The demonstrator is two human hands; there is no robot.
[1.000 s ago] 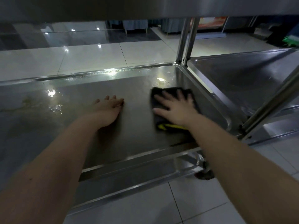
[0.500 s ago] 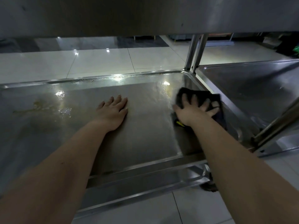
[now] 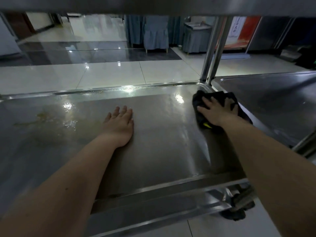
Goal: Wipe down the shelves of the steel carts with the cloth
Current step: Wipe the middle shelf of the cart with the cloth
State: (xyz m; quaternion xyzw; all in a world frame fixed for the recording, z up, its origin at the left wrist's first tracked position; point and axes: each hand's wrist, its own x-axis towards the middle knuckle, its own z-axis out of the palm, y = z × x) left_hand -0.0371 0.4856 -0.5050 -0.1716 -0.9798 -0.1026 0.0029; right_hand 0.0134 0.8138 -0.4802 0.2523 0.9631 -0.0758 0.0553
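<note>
From the head camera, my right hand (image 3: 217,113) presses the dark cloth (image 3: 198,100) with straight, spread fingers into the far right corner of the steel shelf (image 3: 162,147). My left hand (image 3: 119,124) lies flat and relaxed near the shelf's middle.

1. One view is given, taken from the person's head, below an upper shelf (image 3: 153,4) whose underside crosses the top edge.
2. The camera is aimed forward and down onto the cart's lower shelf (image 3: 162,151), seen at close range. Both forearms are seen entering from the bottom edge.
3. The left hand (image 3: 120,124) is framed near the middle and the right hand (image 3: 217,112) at the right, on the cloth (image 3: 198,101).
4. A neighbouring shelf (image 3: 273,103) is caught at the right edge, and the tiled floor (image 3: 119,72) is seen beyond.
</note>
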